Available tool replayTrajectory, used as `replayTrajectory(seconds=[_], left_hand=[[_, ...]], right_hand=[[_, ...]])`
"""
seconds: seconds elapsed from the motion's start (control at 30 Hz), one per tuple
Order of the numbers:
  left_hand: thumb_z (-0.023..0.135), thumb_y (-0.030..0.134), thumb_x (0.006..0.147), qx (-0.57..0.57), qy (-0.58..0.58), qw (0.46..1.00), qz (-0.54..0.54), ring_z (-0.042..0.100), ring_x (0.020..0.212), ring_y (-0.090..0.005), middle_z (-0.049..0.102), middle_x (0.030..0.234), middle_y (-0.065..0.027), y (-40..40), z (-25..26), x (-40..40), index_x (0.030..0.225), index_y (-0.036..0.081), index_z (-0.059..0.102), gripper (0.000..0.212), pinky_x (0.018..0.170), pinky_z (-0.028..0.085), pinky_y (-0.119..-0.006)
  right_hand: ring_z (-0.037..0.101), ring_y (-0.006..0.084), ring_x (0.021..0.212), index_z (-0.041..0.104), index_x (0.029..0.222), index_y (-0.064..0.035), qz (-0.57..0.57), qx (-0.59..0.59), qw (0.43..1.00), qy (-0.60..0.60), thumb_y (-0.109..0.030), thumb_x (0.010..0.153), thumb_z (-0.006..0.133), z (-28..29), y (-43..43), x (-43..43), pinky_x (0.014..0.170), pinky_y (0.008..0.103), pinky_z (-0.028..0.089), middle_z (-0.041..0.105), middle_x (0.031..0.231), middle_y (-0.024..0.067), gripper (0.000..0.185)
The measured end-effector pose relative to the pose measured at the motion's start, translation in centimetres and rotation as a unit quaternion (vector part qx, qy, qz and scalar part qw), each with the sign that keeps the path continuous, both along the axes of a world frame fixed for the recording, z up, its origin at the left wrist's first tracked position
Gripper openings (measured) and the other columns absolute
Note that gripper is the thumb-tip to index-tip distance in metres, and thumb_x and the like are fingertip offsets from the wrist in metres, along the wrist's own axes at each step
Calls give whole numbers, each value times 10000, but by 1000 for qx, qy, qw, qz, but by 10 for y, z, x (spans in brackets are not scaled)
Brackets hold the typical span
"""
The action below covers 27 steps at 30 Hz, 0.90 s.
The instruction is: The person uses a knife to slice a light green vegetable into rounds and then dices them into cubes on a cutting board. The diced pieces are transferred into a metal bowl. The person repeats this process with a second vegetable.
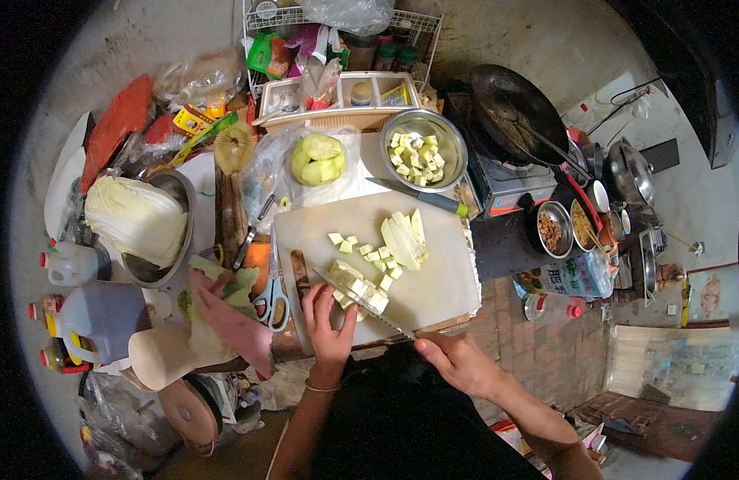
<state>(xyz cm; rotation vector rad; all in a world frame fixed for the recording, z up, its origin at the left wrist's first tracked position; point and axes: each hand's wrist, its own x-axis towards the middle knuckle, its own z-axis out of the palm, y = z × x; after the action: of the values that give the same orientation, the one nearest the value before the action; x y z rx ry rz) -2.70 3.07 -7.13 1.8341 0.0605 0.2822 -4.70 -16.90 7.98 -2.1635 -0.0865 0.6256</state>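
Note:
My right hand (462,363) grips the handle of a kitchen knife (384,318), its blade slanting up and left over a cluster of cut vegetable sticks (348,277). With fingers and thumb my left hand (330,327) holds this cluster against the white cutting board (447,288). The vegetable is pale with light green edges, perhaps eggplant. Loose cubes (378,257) lie just beyond the blade, and a fan of flat slices (402,240) rests farther back. At the board's far edge lies a second knife (426,197) with a grey and green handle.
Behind the board stand a steel bowl (453,144) of cubes and a peeled round vegetable (317,159) on plastic. Scissors (276,300) and a peeler (252,231) lie left, near a napa cabbage (138,219) in a basin. A wok (516,114) sits on the stove (513,180) at right.

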Motion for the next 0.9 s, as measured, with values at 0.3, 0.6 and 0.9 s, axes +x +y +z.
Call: replayTrajectory(seconds=[0.3,0.6,0.9], left_hand=[[736,71,727,61,-19,998,20,525,1065,-318,500,1179,-186,-1,-6,4,1138,-15,552,458,868,473,-392],[742,101,729,51,18,998,38,545,1043,-299,542,1164,-149,-5,6,8,1110,10,587,420,889,452,-375],[725,74,753,45,-25,998,47,528,982,-249,510,1108,-119,-3,7,5,1142,22,582,418,816,477,-333]], right_hand=[[601,422,681,619,967,25,44,-116,992,25,-284,977,453,-22,12,13,620,456,480,607,714,248,351],[566,346,487,610,746,43,-24,-60,996,-63,-367,981,429,-88,11,24,498,397,462,572,555,198,506],[460,162,411,541,608,44,-59,55,986,145,-498,968,390,-39,0,54,447,327,399,459,448,73,668]])
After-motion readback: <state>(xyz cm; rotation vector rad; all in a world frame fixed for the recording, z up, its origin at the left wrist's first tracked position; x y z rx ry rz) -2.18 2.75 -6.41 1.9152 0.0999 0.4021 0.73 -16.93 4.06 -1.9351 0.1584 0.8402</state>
